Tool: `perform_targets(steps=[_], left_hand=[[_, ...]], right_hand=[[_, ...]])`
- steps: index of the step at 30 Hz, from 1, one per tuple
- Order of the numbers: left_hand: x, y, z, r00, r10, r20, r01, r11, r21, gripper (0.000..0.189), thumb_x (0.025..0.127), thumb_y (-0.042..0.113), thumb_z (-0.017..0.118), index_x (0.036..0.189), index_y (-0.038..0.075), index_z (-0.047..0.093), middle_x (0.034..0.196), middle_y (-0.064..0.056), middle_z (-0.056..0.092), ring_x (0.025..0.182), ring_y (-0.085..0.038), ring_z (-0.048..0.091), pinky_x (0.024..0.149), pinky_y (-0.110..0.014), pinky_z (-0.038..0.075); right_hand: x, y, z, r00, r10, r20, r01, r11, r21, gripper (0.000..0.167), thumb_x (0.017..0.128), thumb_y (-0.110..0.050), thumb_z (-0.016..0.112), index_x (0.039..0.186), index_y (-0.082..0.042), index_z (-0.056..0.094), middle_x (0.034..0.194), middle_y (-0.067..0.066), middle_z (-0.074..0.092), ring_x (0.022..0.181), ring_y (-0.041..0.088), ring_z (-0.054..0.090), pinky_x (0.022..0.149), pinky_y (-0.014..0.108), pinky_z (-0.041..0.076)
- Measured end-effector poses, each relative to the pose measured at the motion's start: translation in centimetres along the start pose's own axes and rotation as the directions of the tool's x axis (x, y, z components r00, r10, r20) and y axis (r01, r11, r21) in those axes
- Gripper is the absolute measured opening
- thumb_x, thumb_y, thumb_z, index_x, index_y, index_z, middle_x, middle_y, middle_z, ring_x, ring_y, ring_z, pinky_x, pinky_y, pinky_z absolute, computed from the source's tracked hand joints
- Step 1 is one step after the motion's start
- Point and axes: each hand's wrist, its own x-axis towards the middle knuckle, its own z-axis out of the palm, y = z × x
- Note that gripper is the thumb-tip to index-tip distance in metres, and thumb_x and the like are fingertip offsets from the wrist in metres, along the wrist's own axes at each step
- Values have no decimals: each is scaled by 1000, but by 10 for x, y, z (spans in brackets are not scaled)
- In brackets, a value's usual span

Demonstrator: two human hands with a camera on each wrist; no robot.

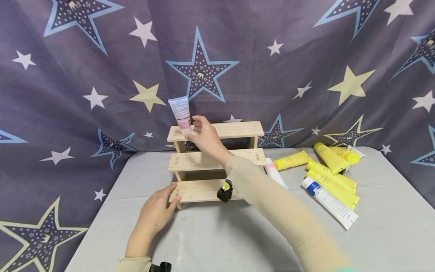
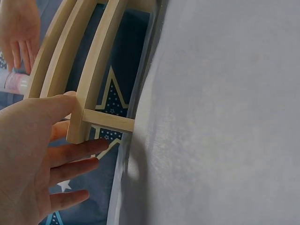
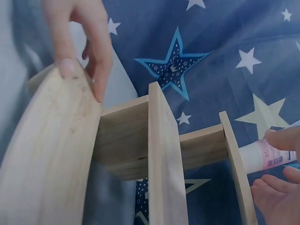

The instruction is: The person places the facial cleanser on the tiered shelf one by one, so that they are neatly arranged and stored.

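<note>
A tiered wooden display stand (image 1: 217,160) has three steps. At the left end of its top step, a clear and pink squeeze tube (image 1: 180,112) stands on its white cap, leaning a little. My right hand (image 1: 208,138) is beside the tube's lower part. In the right wrist view, the thumb overlaps the tube (image 3: 276,152), and the other fingers are spread apart from it. My left hand (image 1: 154,209) grips the left end of the bottom step. The left wrist view has its thumb on the board (image 2: 89,79), with the other fingers around the end.
A white and pink tube (image 1: 276,173) lies against the stand's right side. Farther right are several yellow tubes (image 1: 331,158) in a loose pile, with a white and blue tube (image 1: 329,202) in front. A star-patterned curtain (image 1: 217,49) hangs behind the grey cloth (image 1: 204,241).
</note>
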Motion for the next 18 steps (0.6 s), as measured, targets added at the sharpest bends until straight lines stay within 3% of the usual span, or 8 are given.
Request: perform_targets(steps=[5,14,18], left_hand=[[0,1,0,1000,-3,0,3,1000,2,57,102,42,53,147,8,46,140,-22,54,127,-44,50,103,-62,37],[0,3,-1,1000,3,-4,-3,1000,14,56,102,40,54,147,7,47,139,-22,54,126,-45,50,103,-63,37],[-1,4,-1,1000,14,-7,-14,1000,23,56,102,38,55,147,6,47,140,-22,54,126,-44,51,103,-62,38]], right_hand=[[-18,6,-14,999,-47,2,47,998,34,59,88,-4,74,140,0,47,135,20,56,125,29,56,105,31,44],[-53,17,-43,986,-143,-82,149,986,79,40,92,-10,72,129,-2,59,125,15,63,114,23,61,100,34,48],[-67,22,-55,982,-165,-96,178,973,149,34,92,-8,72,124,0,62,121,19,65,110,25,63,96,35,50]])
